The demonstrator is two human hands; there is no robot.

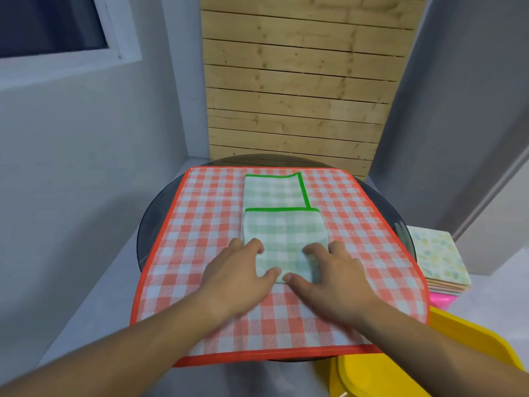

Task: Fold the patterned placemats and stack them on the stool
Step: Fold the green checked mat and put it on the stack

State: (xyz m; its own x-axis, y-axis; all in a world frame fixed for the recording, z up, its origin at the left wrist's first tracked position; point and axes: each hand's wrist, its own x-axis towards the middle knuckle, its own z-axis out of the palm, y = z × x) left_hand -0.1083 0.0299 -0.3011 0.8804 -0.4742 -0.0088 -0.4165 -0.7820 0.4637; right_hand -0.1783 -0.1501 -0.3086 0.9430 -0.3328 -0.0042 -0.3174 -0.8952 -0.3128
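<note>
A green checked placemat (282, 227) with a bright green border lies partly folded on top of a large red checked placemat (200, 224). The red one is spread flat over a round dark glass table (148, 222). The near part of the green mat is doubled over into a thicker pad. My left hand (240, 270) grips its near left corner, thumb on top and fingers curled at the edge. My right hand (332, 270) grips the near right corner the same way. The far part of the green mat lies flat in a single layer.
A stack of folded pastel mats (438, 259) lies to the right of the table, with a pink item (442, 300) beneath. A yellow plastic stool or tray (429, 365) fills the bottom right corner. A wooden slatted panel (300, 81) stands behind the table between grey walls.
</note>
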